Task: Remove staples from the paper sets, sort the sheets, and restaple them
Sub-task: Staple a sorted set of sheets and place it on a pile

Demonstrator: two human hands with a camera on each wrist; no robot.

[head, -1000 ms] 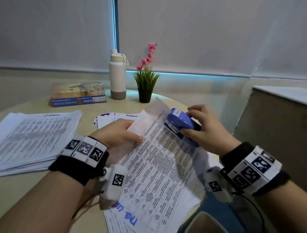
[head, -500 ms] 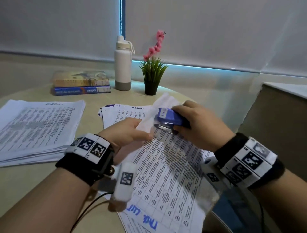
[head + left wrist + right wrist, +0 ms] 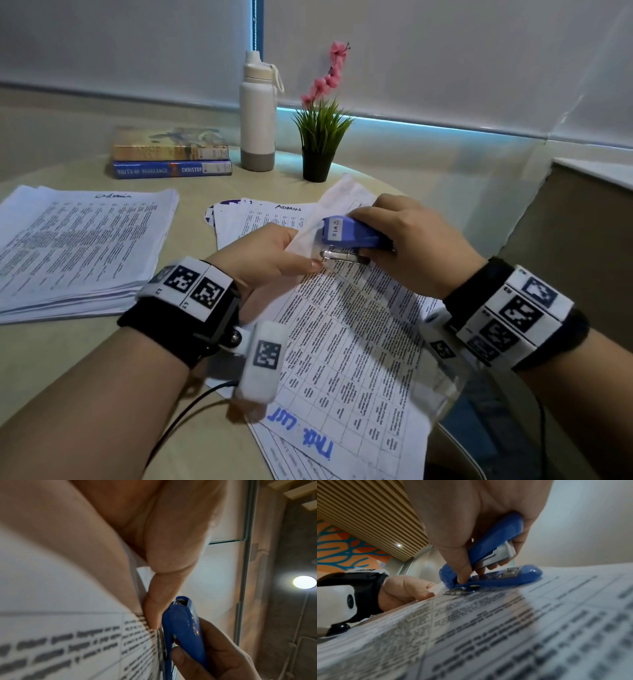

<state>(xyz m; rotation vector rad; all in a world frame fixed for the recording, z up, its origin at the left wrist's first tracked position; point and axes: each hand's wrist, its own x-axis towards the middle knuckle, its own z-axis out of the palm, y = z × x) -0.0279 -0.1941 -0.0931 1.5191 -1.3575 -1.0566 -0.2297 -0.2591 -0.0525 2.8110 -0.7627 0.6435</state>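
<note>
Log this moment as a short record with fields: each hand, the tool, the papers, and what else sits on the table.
left hand: pinches the corner of the paper set
right hand: grips the blue stapler, metal tip at the held corner
staple: too small to tell
other papers: thick stack at the left; ADMIN sheets behind the hands
table: two books, white bottle, potted plant at the far side
</note>
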